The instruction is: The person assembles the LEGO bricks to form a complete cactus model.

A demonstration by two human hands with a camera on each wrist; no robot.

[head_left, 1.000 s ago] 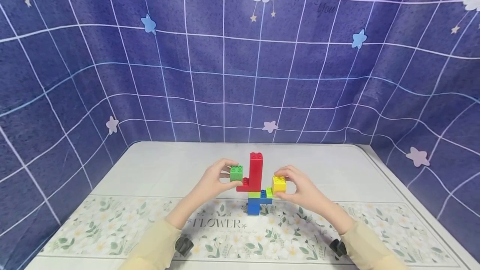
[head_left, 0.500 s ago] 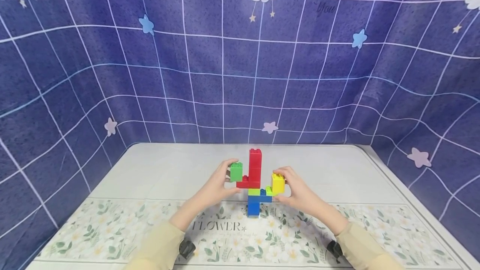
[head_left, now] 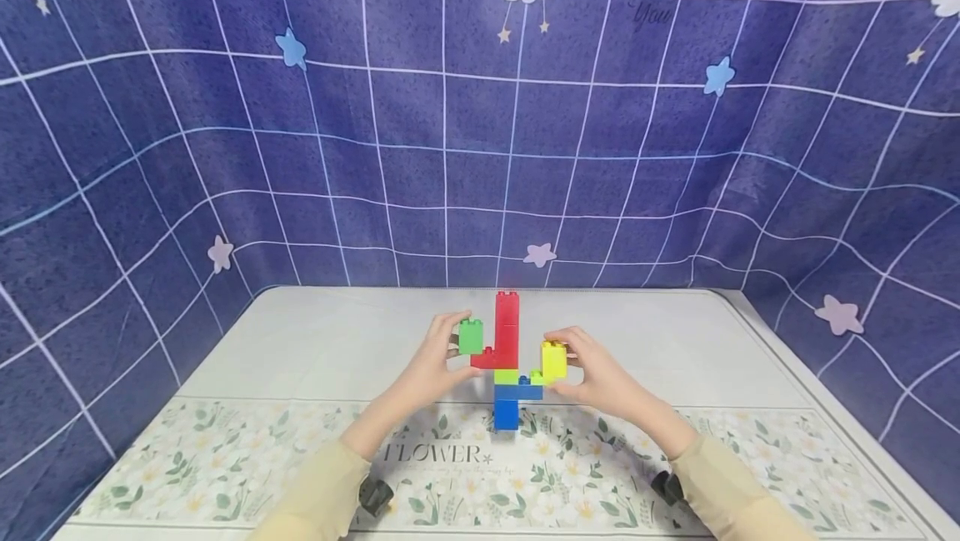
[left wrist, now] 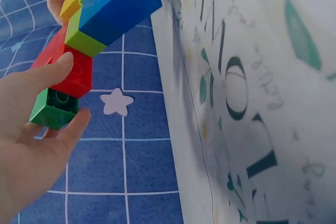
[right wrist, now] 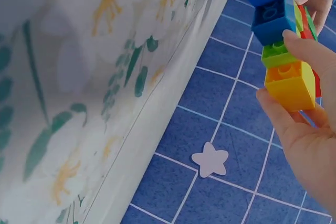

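A tower of toy building bricks (head_left: 507, 333) is held upright between both hands. It has blue bricks (head_left: 506, 414) at the bottom, a lime layer above, and a red column at the top. My left hand (head_left: 435, 362) grips its left arm, with fingers on the green brick (head_left: 471, 337) and the thumb on the red brick (left wrist: 76, 72). On the other side my right hand (head_left: 600, 366) holds the yellow brick (head_left: 554, 360), its thumb reaching under the blue and lime bricks (right wrist: 275, 53). Whether the tower's base touches the table cannot be told.
The white table (head_left: 360, 324) carries a flowered strip with printed lettering (head_left: 435, 453) across its front. A blue gridded curtain (head_left: 375, 149) with clouds and stars encloses the back and sides. Black wrist cameras (head_left: 375, 495) sit at both cuffs.
The tower has tipped so that its top studs show more from the side, and its top stands slightly higher in view. Both hands keep their hold and have shifted slightly with it.
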